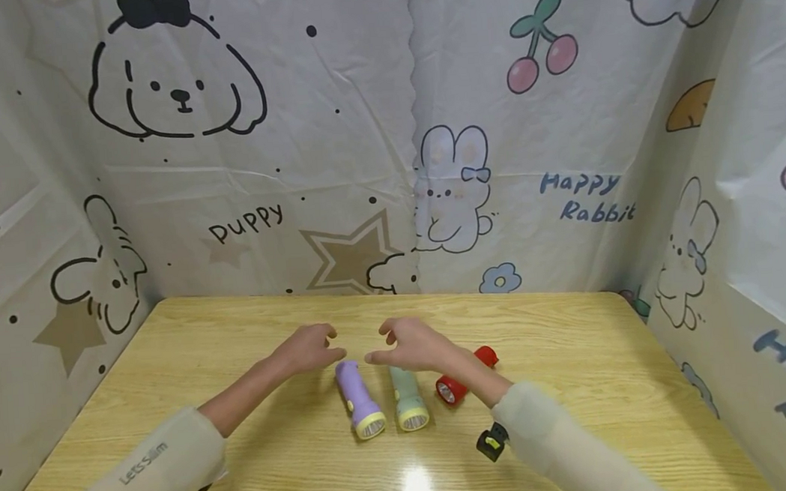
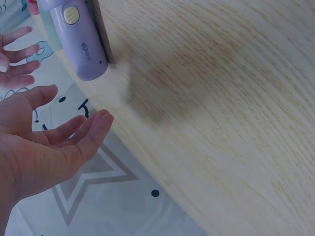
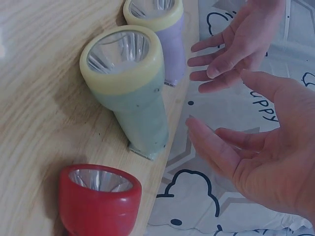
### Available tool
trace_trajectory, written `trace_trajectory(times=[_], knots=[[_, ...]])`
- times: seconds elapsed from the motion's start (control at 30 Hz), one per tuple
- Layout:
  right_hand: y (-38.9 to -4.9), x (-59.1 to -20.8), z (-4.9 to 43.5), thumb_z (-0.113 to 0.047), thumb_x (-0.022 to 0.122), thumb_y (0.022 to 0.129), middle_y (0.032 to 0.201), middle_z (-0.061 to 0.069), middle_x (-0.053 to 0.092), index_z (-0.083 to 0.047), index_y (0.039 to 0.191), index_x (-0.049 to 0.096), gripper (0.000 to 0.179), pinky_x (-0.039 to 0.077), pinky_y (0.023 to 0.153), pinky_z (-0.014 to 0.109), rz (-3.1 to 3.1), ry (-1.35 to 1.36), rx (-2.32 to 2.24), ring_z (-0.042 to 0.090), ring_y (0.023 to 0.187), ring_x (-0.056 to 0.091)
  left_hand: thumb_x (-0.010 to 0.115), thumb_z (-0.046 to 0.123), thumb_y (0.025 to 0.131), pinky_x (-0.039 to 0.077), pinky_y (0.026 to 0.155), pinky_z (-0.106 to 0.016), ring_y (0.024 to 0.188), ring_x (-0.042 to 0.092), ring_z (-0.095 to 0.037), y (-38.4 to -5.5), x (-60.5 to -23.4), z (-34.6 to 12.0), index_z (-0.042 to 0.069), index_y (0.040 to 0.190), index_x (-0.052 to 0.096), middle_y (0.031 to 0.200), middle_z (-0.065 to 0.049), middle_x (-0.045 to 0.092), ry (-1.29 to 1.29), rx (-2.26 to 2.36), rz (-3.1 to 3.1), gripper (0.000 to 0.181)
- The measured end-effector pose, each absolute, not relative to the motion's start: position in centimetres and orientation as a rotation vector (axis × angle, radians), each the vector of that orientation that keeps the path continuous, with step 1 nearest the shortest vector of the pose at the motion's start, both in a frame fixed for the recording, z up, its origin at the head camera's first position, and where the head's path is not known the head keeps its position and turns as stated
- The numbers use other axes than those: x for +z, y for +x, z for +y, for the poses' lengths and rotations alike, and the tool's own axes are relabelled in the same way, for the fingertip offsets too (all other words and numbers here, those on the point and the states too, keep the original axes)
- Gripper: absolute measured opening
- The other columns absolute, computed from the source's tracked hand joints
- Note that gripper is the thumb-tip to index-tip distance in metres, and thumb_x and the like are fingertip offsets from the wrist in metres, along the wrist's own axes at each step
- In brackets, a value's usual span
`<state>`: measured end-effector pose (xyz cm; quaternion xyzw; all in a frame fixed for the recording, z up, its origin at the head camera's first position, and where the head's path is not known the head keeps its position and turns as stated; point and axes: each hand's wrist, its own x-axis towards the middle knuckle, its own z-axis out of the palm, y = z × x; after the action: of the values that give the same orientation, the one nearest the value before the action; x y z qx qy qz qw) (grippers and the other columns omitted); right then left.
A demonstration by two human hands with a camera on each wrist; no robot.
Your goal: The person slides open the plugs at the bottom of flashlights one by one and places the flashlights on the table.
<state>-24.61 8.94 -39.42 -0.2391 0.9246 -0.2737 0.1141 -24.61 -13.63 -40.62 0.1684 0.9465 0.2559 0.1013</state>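
Note:
A purple flashlight (image 1: 356, 393) with a yellow rim lies on the table, its lens toward the near side. Close to its right lies a green flashlight (image 1: 407, 395), also yellow-rimmed, its far end partly hidden by the right hand. Past that is a red flashlight (image 1: 450, 389), partly covered by the right forearm. My left hand (image 1: 310, 348) hovers just beyond the purple flashlight's tail, fingers loosely bent, holding nothing. My right hand (image 1: 412, 343) is raised near the green flashlight's tail, likewise holding nothing. In the left wrist view, the purple flashlight (image 2: 81, 42) shows a yellow button.
A small black object (image 1: 491, 444) with a yellow mark lies beside the right sleeve, which partly hides it. The wooden table (image 1: 258, 464) is bordered by hanging cloth (image 1: 339, 143) with cartoon prints at the back and both sides. Near the left sleeve a dark thing peeks out.

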Motion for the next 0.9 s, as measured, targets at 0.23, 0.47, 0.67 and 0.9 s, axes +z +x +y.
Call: trace_trajectory(times=[0.23,0.47,0.67,0.9], knots=[[-24.5,-39.7,8.7,-0.044,0.072,0.09,0.113,0.014,0.068,0.002,0.128,0.06,0.061,0.054,0.08,0.035,2.702,-0.694,-0.792,0.025,0.101,0.064,0.065,0.021,0.092,0.054,0.084,-0.048,0.104,0.064,-0.041,-24.5,-41.2,-14.1,-0.016,0.122,0.057,0.114,-0.03,0.065,0.49,0.781,2.792,0.049],[-24.4,-39.9,8.7,-0.045,0.073,0.088,0.108,0.012,0.068,0.002,0.129,0.06,0.064,0.054,0.075,0.032,2.684,-0.653,-0.766,0.016,0.085,0.066,0.064,0.021,0.093,0.055,0.083,-0.048,0.103,0.064,-0.041,-24.4,-41.7,-14.7,-0.017,0.122,0.057,0.112,-0.029,0.065,0.484,0.805,2.776,0.048],[-24.2,-40.3,8.4,-0.042,0.074,0.088,0.102,0.011,0.068,0.005,0.13,0.058,0.065,0.053,0.067,0.029,2.612,-0.623,-0.817,0.011,0.064,0.064,0.064,0.021,0.093,0.055,0.082,-0.048,0.101,0.064,-0.04,-24.3,-41.7,-14.8,-0.016,0.121,0.058,0.11,-0.029,0.066,0.466,0.81,2.776,0.047],[-23.9,-40.5,8.2,-0.044,0.075,0.087,0.099,0.009,0.07,0.005,0.129,0.058,0.066,0.054,0.068,0.03,2.594,-0.586,-0.826,0.015,0.063,0.066,0.065,0.022,0.093,0.055,0.077,-0.044,0.096,0.065,-0.034,-24.4,-41.9,-14.6,-0.015,0.122,0.059,0.107,-0.025,0.067,0.446,0.837,2.757,0.047]])
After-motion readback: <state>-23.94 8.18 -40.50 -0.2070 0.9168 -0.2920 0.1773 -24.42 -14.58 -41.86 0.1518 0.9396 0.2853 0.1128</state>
